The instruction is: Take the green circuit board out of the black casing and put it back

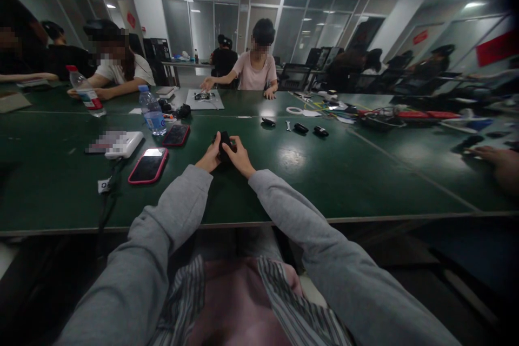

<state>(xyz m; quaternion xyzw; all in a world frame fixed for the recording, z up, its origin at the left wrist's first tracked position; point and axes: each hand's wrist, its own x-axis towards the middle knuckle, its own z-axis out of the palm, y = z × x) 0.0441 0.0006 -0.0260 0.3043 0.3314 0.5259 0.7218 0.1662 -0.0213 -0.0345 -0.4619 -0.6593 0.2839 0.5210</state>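
Both of my hands are closed around a small black object (224, 146), held just over the green table (243, 194); its exact kind is too dark to make out. My left hand (210, 155) grips its left side. On the other side, my right hand (239, 155) has its thumb pressed against the object's near face. A pink-edged phone (148, 165) lies to the left of my hands, and a second phone with a red edge (176, 134) is behind it. To the right are several dark items (300, 128) and a small wrench (288, 126).
Two plastic bottles, one blue-capped (152, 111) and one red-capped (86, 92), stand at the left. A white power bank (124, 145) has a cable running off the front edge. Wires and tools (377, 117) lie at the right. People sit across the table; another person's hand (492, 157) is far right.
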